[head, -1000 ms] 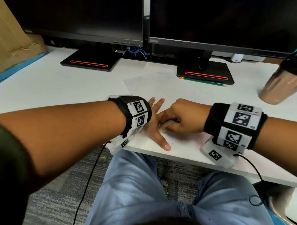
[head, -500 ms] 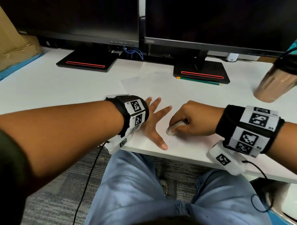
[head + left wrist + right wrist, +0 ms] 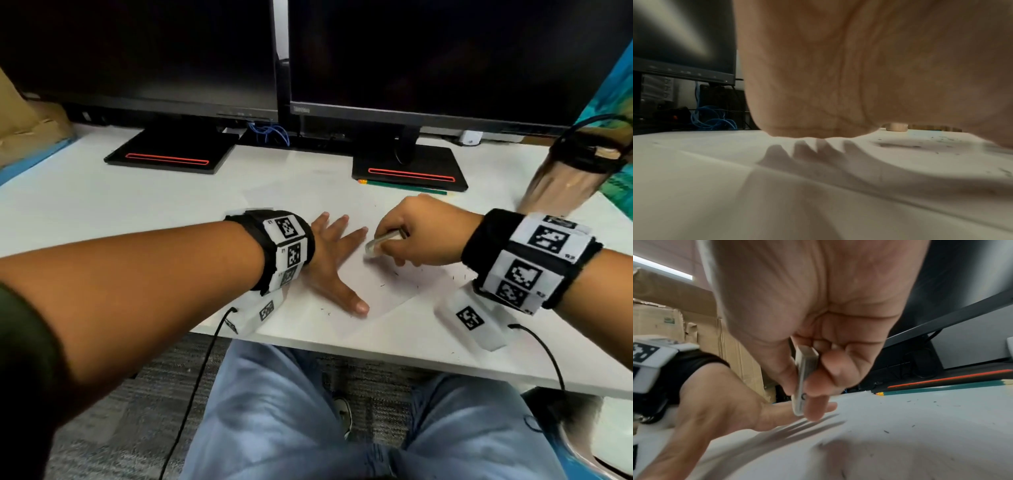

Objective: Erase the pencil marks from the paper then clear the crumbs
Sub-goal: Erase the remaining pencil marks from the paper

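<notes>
Two hands work over a sheet of paper (image 3: pixel 376 284) on the white desk (image 3: pixel 102 205). The left hand (image 3: pixel 334 260) lies flat on the paper with its fingers spread and straight, thumb stretched toward the near desk edge, pinning the sheet down. The right hand (image 3: pixel 416 233) sits just to its right, fingers curled, pinching a flat grey-white eraser (image 3: pixel 383 241) between thumb and forefinger. From the right wrist view the eraser (image 3: pixel 803 382) juts out past the fingertips, its lower end close above the paper and just beside the left hand's forefinger; whether it touches the sheet cannot be told. Dark crumbs (image 3: pixel 394 277) are scattered on the paper below and to the right of the right hand, with a few more near the left thumb. Farther back, a green pencil (image 3: pixel 404 187) lies against the base of the right monitor (image 3: pixel 445 61); a second monitor (image 3: pixel 137 51) stands to the left. A metallic tumbler (image 3: pixel 565 185) stands at the right of the desk.
</notes>
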Tool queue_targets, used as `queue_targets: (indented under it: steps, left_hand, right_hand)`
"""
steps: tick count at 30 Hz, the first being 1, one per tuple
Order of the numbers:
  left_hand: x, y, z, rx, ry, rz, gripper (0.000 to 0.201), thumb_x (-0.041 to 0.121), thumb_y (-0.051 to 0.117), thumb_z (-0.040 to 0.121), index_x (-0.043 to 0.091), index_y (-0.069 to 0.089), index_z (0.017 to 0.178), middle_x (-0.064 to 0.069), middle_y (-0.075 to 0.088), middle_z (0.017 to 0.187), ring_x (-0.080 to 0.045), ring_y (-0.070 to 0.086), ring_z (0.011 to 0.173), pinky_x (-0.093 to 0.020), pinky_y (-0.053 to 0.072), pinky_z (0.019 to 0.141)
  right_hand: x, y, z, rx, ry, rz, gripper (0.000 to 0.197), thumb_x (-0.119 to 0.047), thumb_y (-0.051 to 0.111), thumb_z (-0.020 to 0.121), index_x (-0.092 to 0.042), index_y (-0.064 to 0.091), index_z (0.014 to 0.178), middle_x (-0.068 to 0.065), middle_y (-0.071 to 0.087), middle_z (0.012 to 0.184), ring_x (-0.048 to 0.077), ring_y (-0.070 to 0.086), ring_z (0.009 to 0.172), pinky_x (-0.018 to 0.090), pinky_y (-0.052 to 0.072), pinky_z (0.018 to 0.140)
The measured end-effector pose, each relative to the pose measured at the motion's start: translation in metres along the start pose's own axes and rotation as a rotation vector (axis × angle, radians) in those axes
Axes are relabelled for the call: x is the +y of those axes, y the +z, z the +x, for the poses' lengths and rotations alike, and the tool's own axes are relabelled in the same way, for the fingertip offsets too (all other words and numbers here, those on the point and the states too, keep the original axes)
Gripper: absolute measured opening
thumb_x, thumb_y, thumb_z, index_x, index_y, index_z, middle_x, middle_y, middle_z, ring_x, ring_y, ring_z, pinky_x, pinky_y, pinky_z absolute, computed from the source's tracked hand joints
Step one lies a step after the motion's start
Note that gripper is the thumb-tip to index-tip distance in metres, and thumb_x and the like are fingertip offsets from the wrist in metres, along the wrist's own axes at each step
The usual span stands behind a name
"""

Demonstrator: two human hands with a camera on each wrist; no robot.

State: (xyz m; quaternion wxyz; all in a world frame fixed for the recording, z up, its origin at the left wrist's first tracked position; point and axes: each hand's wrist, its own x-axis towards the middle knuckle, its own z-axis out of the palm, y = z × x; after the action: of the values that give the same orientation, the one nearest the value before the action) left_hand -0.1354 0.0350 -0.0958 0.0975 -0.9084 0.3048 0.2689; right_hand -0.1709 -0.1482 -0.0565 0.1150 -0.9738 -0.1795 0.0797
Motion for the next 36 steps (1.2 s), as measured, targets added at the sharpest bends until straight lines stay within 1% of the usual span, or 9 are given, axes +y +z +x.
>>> queue_targets:
  steps: [4, 10, 14, 18, 21, 26, 29, 33, 36]
  left_hand:
    - [0.002, 0.013, 0.017, -0.012, -0.009, 0.042, 0.145, 0.099, 0.055, 0.045, 0.043, -0.035, 0.144, -0.002, -0.041, 0.156, -0.034, -0.032, 0.145, -0.066, -0.005, 0.116]
    - [0.007, 0.011, 0.016, -0.008, -0.022, 0.073, 0.144, 0.094, 0.059, 0.05, 0.039, -0.034, 0.146, -0.008, -0.04, 0.156, -0.039, -0.029, 0.145, -0.065, -0.004, 0.116]
    - [0.01, 0.008, 0.016, -0.018, -0.034, 0.082, 0.142, 0.094, 0.059, 0.052, 0.04, -0.035, 0.145, -0.008, -0.04, 0.156, -0.038, -0.029, 0.146, -0.065, -0.003, 0.117]
    - [0.01, 0.008, 0.014, -0.038, -0.041, 0.098, 0.138, 0.094, 0.058, 0.054, 0.04, -0.025, 0.15, -0.009, -0.042, 0.154, -0.038, -0.03, 0.145, -0.065, -0.002, 0.117]
    - [0.011, 0.008, 0.013, -0.034, -0.047, 0.096, 0.143, 0.094, 0.059, 0.051, 0.039, -0.032, 0.146, -0.008, -0.041, 0.155, -0.037, -0.029, 0.146, -0.066, -0.002, 0.117]
    - [0.012, 0.007, 0.013, -0.054, -0.056, 0.08, 0.135, 0.092, 0.06, 0.057, 0.04, -0.023, 0.151, -0.008, -0.042, 0.154, -0.035, -0.032, 0.145, -0.063, -0.005, 0.118]
    - [0.012, 0.008, 0.013, -0.021, -0.034, 0.054, 0.14, 0.092, 0.062, 0.053, 0.046, -0.037, 0.141, -0.008, -0.04, 0.156, -0.037, -0.029, 0.146, -0.067, -0.002, 0.117]
    - [0.012, 0.007, 0.012, -0.03, -0.035, 0.078, 0.139, 0.093, 0.059, 0.053, 0.044, -0.035, 0.143, -0.008, -0.041, 0.155, -0.038, -0.028, 0.146, -0.066, -0.001, 0.117]
    - [0.012, 0.007, 0.013, -0.021, -0.035, 0.067, 0.141, 0.093, 0.06, 0.051, 0.045, -0.034, 0.144, -0.008, -0.04, 0.156, -0.039, -0.027, 0.146, -0.066, -0.002, 0.117]
  right_hand:
    - [-0.011, 0.02, 0.003, -0.026, -0.029, -0.208, 0.025, -0.031, 0.054, 0.091, -0.014, 0.069, 0.081, 0.004, 0.067, 0.072, 0.021, 0.058, 0.066, 0.036, 0.053, 0.068]
    - [-0.017, 0.022, -0.003, -0.097, -0.147, -0.07, 0.019, -0.032, 0.061, 0.089, -0.02, 0.075, 0.091, -0.006, 0.068, 0.068, 0.003, 0.054, 0.058, 0.021, 0.043, 0.058]
    - [-0.016, 0.026, 0.0, -0.024, -0.12, -0.151, 0.021, -0.027, 0.054, 0.091, -0.019, 0.073, 0.093, 0.001, 0.069, 0.073, 0.013, 0.056, 0.061, 0.028, 0.048, 0.064]
    - [-0.024, 0.027, 0.005, -0.094, -0.185, -0.066, 0.021, -0.025, 0.056, 0.089, -0.023, 0.075, 0.097, -0.008, 0.07, 0.075, 0.002, 0.052, 0.057, 0.024, 0.047, 0.066]
    - [-0.014, 0.022, 0.012, -0.022, -0.102, -0.133, 0.024, -0.028, 0.055, 0.091, -0.021, 0.075, 0.1, -0.001, 0.072, 0.079, 0.014, 0.062, 0.07, 0.028, 0.049, 0.07]
    - [-0.025, 0.027, 0.005, -0.11, -0.236, -0.071, 0.019, -0.026, 0.059, 0.089, -0.024, 0.075, 0.099, -0.006, 0.072, 0.078, 0.0, 0.053, 0.056, 0.017, 0.04, 0.059]
    - [-0.004, 0.019, 0.009, -0.032, -0.092, -0.097, 0.022, -0.032, 0.059, 0.089, -0.023, 0.076, 0.1, -0.001, 0.073, 0.076, 0.014, 0.063, 0.068, 0.03, 0.052, 0.068]
    - [-0.013, 0.031, -0.004, -0.057, -0.198, -0.061, 0.021, -0.032, 0.061, 0.089, -0.019, 0.076, 0.084, 0.0, 0.067, 0.062, 0.009, 0.053, 0.052, 0.025, 0.045, 0.057]
    - [0.005, 0.024, -0.006, -0.043, -0.1, -0.073, 0.028, -0.041, 0.061, 0.089, -0.018, 0.075, 0.081, -0.002, 0.068, 0.066, 0.01, 0.057, 0.059, 0.029, 0.05, 0.062]
